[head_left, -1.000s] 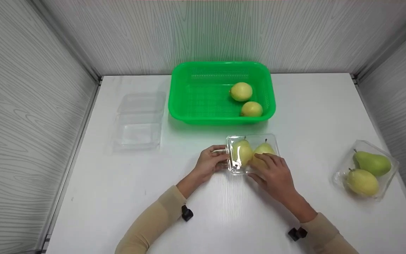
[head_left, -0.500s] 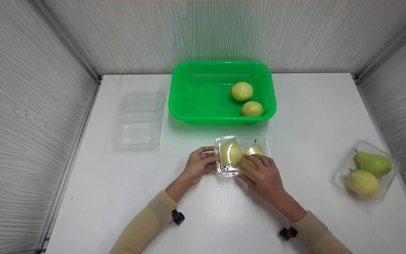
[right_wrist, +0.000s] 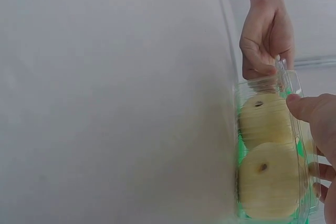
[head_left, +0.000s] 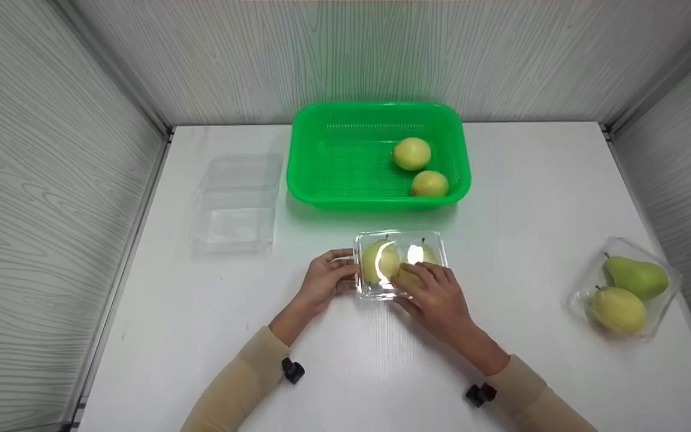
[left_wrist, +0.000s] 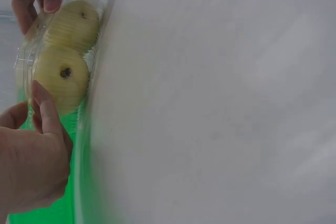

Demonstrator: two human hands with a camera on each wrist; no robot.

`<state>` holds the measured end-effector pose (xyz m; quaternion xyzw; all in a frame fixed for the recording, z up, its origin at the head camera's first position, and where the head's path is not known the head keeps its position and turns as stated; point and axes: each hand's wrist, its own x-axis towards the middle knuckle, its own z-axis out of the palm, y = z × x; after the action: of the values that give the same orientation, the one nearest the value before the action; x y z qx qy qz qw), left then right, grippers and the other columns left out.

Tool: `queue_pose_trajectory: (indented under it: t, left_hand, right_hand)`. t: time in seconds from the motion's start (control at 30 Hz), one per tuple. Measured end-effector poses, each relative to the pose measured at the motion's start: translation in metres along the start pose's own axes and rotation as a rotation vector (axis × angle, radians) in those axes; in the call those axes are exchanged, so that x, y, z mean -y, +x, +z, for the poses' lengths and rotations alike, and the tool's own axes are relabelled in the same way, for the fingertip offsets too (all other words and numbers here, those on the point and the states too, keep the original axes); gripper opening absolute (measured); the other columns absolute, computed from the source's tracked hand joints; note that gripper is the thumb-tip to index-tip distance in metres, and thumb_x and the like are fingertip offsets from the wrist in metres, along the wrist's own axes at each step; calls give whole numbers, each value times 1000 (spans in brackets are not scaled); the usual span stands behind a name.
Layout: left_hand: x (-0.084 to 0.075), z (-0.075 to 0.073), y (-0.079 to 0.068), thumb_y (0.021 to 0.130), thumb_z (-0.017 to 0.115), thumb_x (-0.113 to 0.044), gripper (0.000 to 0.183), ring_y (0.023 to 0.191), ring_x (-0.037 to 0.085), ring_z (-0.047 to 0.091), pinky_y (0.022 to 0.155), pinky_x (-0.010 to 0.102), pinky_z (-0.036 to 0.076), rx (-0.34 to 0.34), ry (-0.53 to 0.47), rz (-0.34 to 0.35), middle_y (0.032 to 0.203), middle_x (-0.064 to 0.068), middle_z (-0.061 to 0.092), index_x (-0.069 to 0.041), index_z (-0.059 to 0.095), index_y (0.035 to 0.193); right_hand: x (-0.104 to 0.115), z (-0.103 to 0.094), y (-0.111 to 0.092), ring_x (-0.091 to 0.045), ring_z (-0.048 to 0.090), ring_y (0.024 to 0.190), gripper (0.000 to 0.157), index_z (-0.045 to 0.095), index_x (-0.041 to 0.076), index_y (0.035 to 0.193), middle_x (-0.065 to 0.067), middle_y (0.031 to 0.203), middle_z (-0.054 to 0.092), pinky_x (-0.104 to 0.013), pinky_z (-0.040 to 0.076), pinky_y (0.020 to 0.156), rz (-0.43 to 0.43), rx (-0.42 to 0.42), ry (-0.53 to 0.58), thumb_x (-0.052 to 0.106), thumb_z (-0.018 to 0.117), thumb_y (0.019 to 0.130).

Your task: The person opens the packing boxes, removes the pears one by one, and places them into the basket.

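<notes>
A clear plastic clamshell box [head_left: 402,246] with two yellow-green pears inside lies on the white table, its lid down over them. My left hand [head_left: 320,281] pinches the box's left edge between thumb and fingers. From the right, my right hand [head_left: 438,300] grips the box, fingers curled over the lid and thumb at the near edge. Through the clear wall in the right wrist view, the near pear [right_wrist: 268,179] and the far pear [right_wrist: 265,119] show their blossom ends. In the left wrist view, the left fingertips touch the rim beside one pear [left_wrist: 63,74].
Behind the box stands a green plastic basket [head_left: 351,203] holding two yellow pears [head_left: 411,154]. An open, clear clamshell [head_left: 237,225] lies at the left. At the right is another clear box [head_left: 660,312] with a green pear [head_left: 636,277] and a yellow pear [head_left: 618,310].
Both hands have slid the box with its two pears leftward across the table. Their hold on it looks the same. The basket and the other boxes have stayed put.
</notes>
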<state>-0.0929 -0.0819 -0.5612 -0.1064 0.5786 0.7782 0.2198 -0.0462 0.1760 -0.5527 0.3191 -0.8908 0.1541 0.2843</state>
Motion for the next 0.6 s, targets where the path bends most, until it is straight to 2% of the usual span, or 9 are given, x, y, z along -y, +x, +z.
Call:
queue_pose_trajectory:
  t: [0.37,0.6]
  left_hand:
    - [-2,-6,-3,96,72,-1,42,82,12,72,70,25,64,-18,9,9,99,2,72,1,59,136]
    - [-1,-6,-6,99,70,-7,42,85,12,72,75,26,65,-35,59,16,104,2,73,-1,58,139]
  right_hand:
    - [7,1,4,-31,69,113,44,76,24,117,-5,123,76,-46,59,89,12,9,0,34,93,78]
    - [3,1,5,-31,68,113,41,76,22,114,-5,123,75,-45,59,90,-12,6,41,31,93,78]
